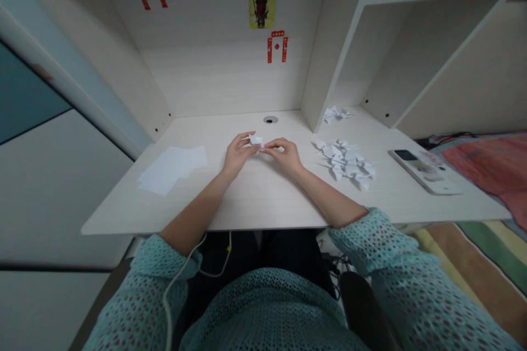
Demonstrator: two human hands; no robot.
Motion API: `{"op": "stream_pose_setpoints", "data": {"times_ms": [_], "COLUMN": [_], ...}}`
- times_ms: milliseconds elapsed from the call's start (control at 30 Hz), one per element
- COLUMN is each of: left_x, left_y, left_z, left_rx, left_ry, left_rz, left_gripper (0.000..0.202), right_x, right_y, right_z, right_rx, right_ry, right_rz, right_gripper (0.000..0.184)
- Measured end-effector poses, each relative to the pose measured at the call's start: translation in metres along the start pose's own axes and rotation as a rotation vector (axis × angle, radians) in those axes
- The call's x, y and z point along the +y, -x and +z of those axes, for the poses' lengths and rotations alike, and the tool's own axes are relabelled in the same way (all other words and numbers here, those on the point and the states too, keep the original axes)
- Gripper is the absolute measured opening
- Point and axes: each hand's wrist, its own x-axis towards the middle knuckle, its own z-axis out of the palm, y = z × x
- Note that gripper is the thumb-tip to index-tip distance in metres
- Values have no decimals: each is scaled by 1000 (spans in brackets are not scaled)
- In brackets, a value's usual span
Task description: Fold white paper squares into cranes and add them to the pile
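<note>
A small folded piece of white paper (256, 140) is held between my two hands above the middle of the desk. My left hand (239, 152) grips it from the left, with the thumb below and fingers behind. My right hand (286, 154) pinches its right end between thumb and fingertips. The exact shape of the fold is too small to make out. To the left lies a spread stack of flat white paper sheets (171, 169). On the right sits a heap of folded white paper pieces (346, 162).
More folded paper (337, 114) lies behind the heap, beside the upright panel (340, 38). A white flat case or device (426, 171) rests on the desk (263, 203) at right. A round cable hole (270, 119) is at the back. A white cable (168, 301) hangs over my left sleeve.
</note>
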Motion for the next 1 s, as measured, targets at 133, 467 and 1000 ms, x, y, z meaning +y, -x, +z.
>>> {"op": "stream_pose_setpoints", "data": {"times_ms": [133,467,1000], "left_x": [-1,4,1], "left_y": [-2,5,3], "left_z": [-2,5,1], "left_rx": [4,-91,-152], "left_ry": [7,12,-26], "left_rz": [-14,-79,-73], "left_gripper": [56,54,51], "right_x": [-2,-12,0], "right_y": [-1,1,-1], "right_z": [-3,-14,-16], "right_rx": [12,9,-17], "right_ry": [26,489,414], "right_rz": [-34,-359,-297], "right_gripper": [19,16,17]}}
